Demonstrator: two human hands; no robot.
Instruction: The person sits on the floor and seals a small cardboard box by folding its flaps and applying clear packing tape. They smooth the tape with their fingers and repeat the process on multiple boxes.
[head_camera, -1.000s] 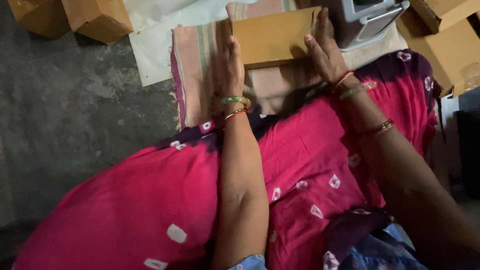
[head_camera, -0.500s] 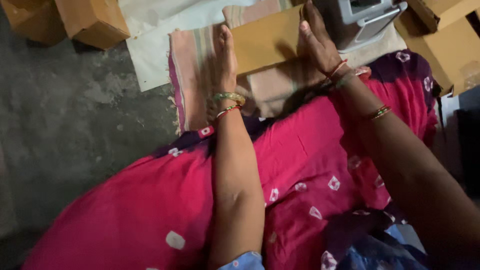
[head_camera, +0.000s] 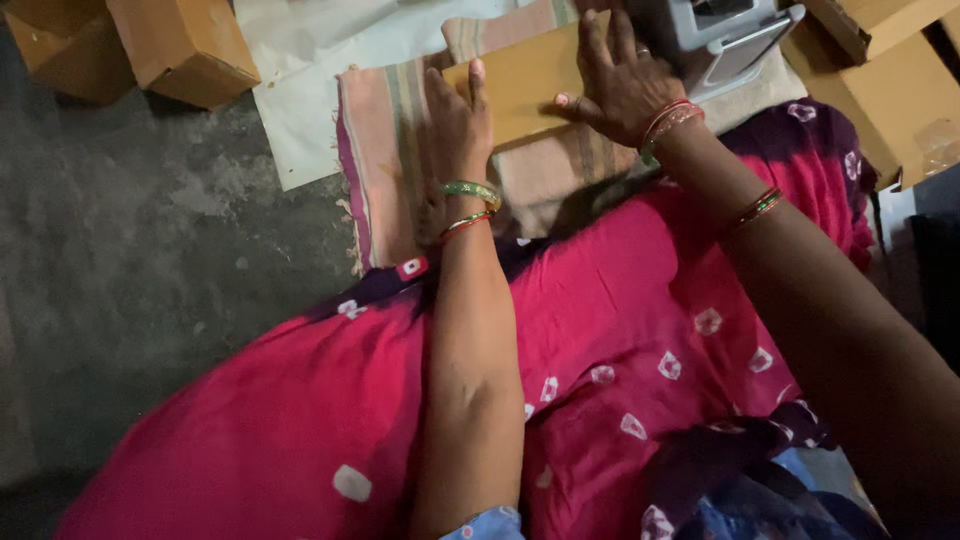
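Observation:
A flat brown cardboard piece (head_camera: 525, 80) lies on a striped pink and beige cloth (head_camera: 385, 160) spread on the floor. My left hand (head_camera: 455, 125) rests flat at the cardboard's left edge, fingers straight and together, with green and red bangles on the wrist. My right hand (head_camera: 620, 85) presses down on the cardboard's right part, fingers spread, bangles at the wrist. Both forearms reach out over my pink dotted garment (head_camera: 600, 340).
A grey machine (head_camera: 715, 35) stands just behind my right hand. Brown cardboard boxes sit at the top left (head_camera: 180, 45) and at the right (head_camera: 880, 90). A white sheet (head_camera: 330, 60) lies under the cloth. Grey concrete floor (head_camera: 140, 260) spreads to the left.
The view has shifted slightly. My right hand has slid left along the cardboard, and my left hand has stayed flat at its left edge.

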